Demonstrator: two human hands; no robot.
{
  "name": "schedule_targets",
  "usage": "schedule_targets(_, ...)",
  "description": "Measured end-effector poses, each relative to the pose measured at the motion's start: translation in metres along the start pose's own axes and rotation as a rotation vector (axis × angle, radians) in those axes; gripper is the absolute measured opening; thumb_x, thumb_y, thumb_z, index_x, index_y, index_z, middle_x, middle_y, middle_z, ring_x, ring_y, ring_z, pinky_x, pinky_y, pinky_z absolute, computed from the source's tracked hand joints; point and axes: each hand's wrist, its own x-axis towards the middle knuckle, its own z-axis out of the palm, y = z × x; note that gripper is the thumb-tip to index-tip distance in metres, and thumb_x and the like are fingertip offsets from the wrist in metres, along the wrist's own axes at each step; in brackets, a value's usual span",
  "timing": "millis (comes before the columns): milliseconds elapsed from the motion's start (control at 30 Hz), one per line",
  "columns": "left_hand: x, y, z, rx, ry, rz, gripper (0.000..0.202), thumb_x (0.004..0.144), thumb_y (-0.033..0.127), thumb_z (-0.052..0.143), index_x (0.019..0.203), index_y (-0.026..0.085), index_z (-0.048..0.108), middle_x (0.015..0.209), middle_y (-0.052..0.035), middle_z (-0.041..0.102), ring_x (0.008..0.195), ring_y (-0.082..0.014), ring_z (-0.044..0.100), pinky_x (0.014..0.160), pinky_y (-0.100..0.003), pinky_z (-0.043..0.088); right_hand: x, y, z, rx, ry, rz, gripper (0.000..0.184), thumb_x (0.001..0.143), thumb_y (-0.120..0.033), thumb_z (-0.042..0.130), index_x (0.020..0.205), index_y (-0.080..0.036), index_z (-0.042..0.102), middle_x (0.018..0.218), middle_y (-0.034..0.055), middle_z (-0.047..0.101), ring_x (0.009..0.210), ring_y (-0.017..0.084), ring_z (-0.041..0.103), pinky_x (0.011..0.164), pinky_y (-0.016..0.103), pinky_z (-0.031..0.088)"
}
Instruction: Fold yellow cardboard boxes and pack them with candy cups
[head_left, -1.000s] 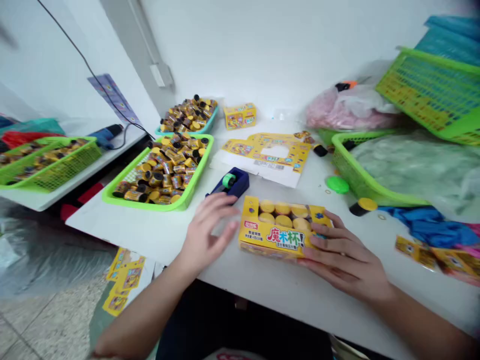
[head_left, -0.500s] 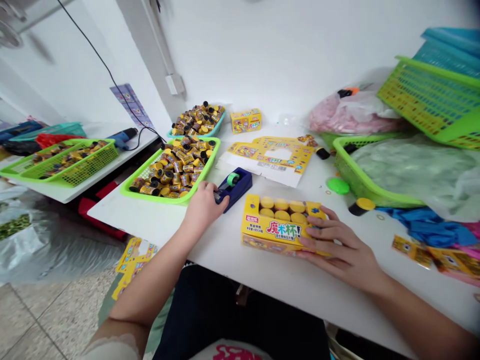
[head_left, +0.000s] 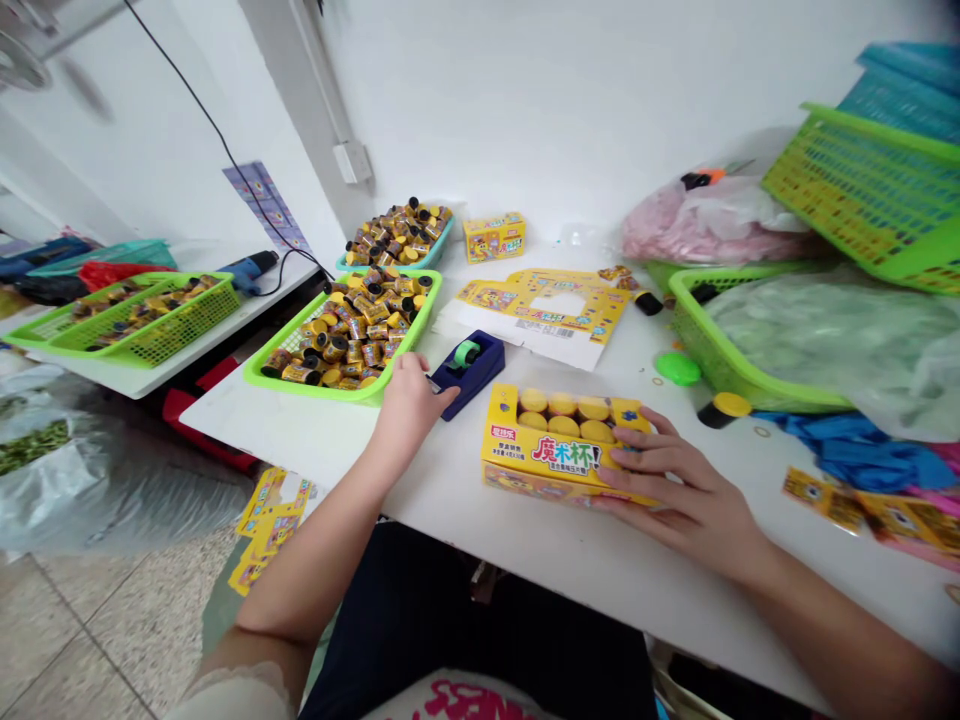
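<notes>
A yellow printed box (head_left: pixel 544 455) stands on the white table before me, with rows of yellow-capped little tubs (head_left: pixel 562 412) showing through its open top window. My right hand (head_left: pixel 686 490) grips its right end, fingers spread over the front and top edge. At the front end of a dark blue tape dispenser (head_left: pixel 480 380) is my left hand (head_left: pixel 409 405), its fingers bent together near the cutter. What they pinch is too small to make out. A green-cored roll (head_left: pixel 466 354) sits in the dispenser.
Left of the dispenser stands a green basket (head_left: pixel 259 375) full of tubs, with a teal basket (head_left: pixel 439 255) behind it. A flattened carton (head_left: pixel 577 350) and a closed box (head_left: pixel 495 240) lie toward the wall. A bag-filled basket (head_left: pixel 750 385) stands right.
My left hand has drawn back slightly from the dispenser's front end toward the left. My right hand stays on the box, and the view has shifted a little.
</notes>
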Motion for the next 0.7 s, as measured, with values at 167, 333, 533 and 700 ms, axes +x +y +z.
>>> schedule_targets(167, -0.004, -0.003, -0.024, -0.050, -0.040, -0.035, 0.028, 0.094, 0.045, 0.046, 0.096, 0.017, 0.052, 0.103, -0.0095, 0.064, 0.068, -0.0148, 0.068, 0.064, -0.026, 0.052, 0.000, -0.001, 0.000, 0.002, -0.005, 0.008, 0.059, 0.075, -0.011, 0.076, 0.128, -0.032, 0.059, 0.101, 0.0016, 0.062, 0.111, 0.025, 0.062, 0.112, 0.061, 0.037)
schedule_targets(333, 0.010, 0.002, -0.046, 0.071, -0.159, -0.023, 0.029, 0.093, 0.037, 0.041, 0.100, 0.017, 0.061, 0.088, -0.0090, 0.070, 0.074, -0.0230, 0.070, 0.075, -0.033, 0.051, 0.000, -0.002, -0.001, 0.008, -0.003, 0.049, 0.063, 0.078, -0.014, 0.075, 0.132, -0.039, 0.056, 0.100, 0.0008, 0.064, 0.108, 0.025, 0.065, 0.112, 0.060, 0.038)
schedule_targets(533, 0.047, 0.013, -0.042, 0.141, -0.448, 0.024, 0.021, 0.076, 0.027, 0.058, 0.060, 0.017, 0.064, 0.081, -0.0130, 0.073, 0.092, -0.0307, 0.067, 0.088, -0.035, 0.046, 0.001, -0.003, -0.001, 0.005, 0.001, 0.059, 0.051, 0.080, -0.017, 0.073, 0.126, -0.037, 0.061, 0.098, 0.0007, 0.065, 0.106, 0.026, 0.066, 0.112, 0.060, 0.039)
schedule_targets(700, 0.058, 0.012, -0.043, -0.041, -0.521, -0.044, 0.024, 0.071, 0.030, 0.064, 0.050, 0.019, 0.061, 0.057, -0.0073, 0.064, 0.070, -0.0253, 0.065, 0.072, -0.029, 0.046, 0.002, -0.001, -0.002, -0.019, 0.000, 0.021, 0.045, 0.078, -0.019, 0.075, 0.120, -0.032, 0.063, 0.099, 0.0003, 0.064, 0.108, 0.023, 0.065, 0.111, 0.058, 0.040)
